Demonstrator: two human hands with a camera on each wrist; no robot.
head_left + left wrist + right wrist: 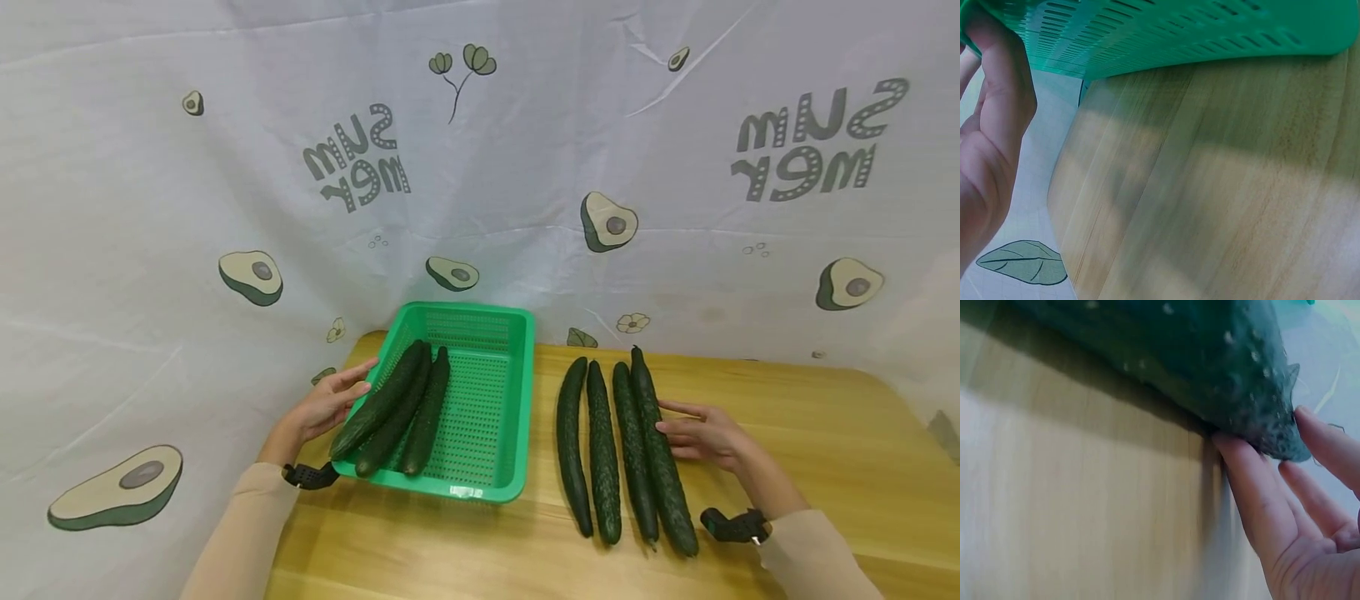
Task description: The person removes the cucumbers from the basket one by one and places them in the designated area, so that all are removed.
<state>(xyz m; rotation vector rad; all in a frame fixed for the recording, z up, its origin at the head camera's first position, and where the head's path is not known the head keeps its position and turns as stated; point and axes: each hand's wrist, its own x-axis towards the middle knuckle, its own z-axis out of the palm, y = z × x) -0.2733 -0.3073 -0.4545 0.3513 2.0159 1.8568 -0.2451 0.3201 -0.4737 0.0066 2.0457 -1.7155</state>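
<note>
A green plastic basket [522, 400] stands on the table, with three dark green cucumbers [426, 417] leaning along its left side. My left hand [324, 410] holds the basket by its left rim; in the left wrist view its fingers curl at that edge. Several more cucumbers [603, 454] lie side by side to the right of the basket. Beside the rightmost cucumber [663, 467] is my right hand [701, 435], its extended fingertips touching that cucumber's right side. The right wrist view shows those fingers [1260, 500] spread against the bumpy skin, not wrapped around it.
The wooden table [787, 433] extends to the right of the cucumbers. A white cloth [525, 167] printed with avocados and lettering hangs behind the table and down its left side. Each wrist wears a black strap [738, 527].
</note>
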